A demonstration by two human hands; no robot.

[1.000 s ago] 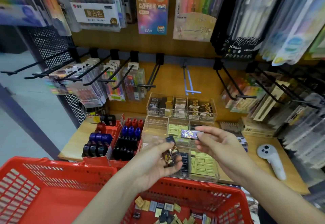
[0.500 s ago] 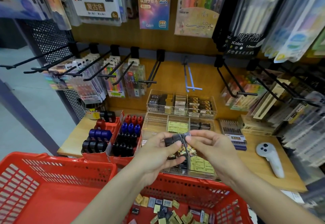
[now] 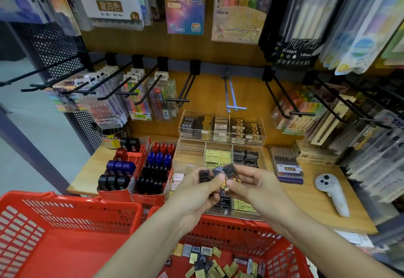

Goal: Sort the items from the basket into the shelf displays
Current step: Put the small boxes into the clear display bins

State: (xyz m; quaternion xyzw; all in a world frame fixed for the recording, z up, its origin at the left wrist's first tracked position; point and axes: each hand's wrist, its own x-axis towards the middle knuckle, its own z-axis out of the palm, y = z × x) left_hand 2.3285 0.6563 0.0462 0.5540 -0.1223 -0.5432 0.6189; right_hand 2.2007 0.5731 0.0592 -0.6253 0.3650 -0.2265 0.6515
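Stationery shop aisle, wooden shelf (image 3: 323,192) under a pegboard wall hung with packaged pen sets (image 3: 113,0) on black metal hooks (image 3: 122,81). On the shelf: two tiers of clear acrylic compartment trays (image 3: 220,128) stocked with small black, gold and pale-yellow boxes. Left of these, red cardboard display boxes (image 3: 131,181) with rows of black, blue and red round caps. Right of the trays, flat pack of dark pens (image 3: 286,164); further right, white handheld controller (image 3: 332,192) lying on the wood.

Both hands raised together in front of the lower acrylic tray. Left hand (image 3: 194,199) curled round a small stack of dark rectangular boxes (image 3: 205,176), thumb on top. Right hand (image 3: 255,187) pinching one small black box with a gold and red print (image 3: 230,174) between thumb and fingers, touching the left hand's stack. Exact count of boxes held: cannot tell.

Below, two red plastic mesh shopping baskets side by side. Left basket (image 3: 65,229) bare in the visible part. Right basket (image 3: 251,231) with loose small boxes (image 3: 209,260) in gold, grey and black scattered on its floor.
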